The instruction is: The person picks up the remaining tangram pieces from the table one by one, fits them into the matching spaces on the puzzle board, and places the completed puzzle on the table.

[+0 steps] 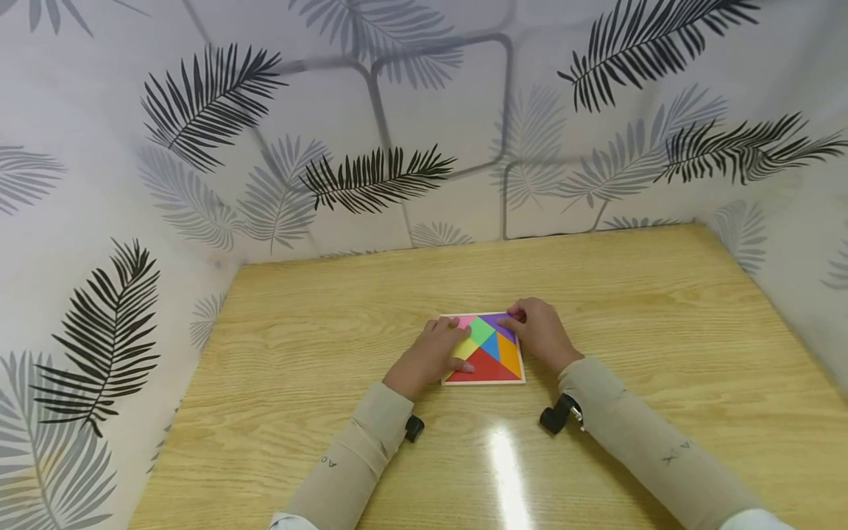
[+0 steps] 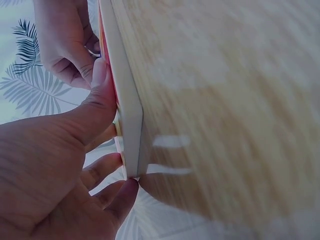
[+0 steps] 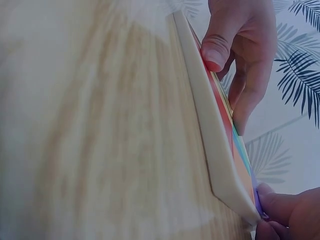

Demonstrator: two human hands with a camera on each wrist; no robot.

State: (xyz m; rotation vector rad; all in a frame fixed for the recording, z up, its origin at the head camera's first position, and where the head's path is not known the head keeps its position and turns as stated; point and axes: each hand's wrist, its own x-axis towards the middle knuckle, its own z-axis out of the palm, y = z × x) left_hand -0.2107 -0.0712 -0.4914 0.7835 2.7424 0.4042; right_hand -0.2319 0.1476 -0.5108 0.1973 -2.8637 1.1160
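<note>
A square tangram puzzle lies on the table, its several coloured pieces in a pale wooden tray [image 1: 486, 383]. My left hand [image 1: 433, 352] rests across the left side; its thumb lies on the red triangle [image 1: 486, 366], its fingers over the pink and green pieces. In the left wrist view, the little finger of this left hand [image 2: 65, 160] touches the tray's edge. At the far right corner my right hand [image 1: 543, 331] pinches the purple triangle [image 1: 498, 324] between thumb and forefinger. The right wrist view has the right hand's fingers [image 3: 280, 207] at that corner.
The puzzle sits on a wood-grain table [image 1: 318, 331], with a bright light reflection in front of it. Behind and beside the table stand walls with a leaf pattern [image 1: 424, 132]. A small black device [image 1: 555, 416] hangs at the right wrist.
</note>
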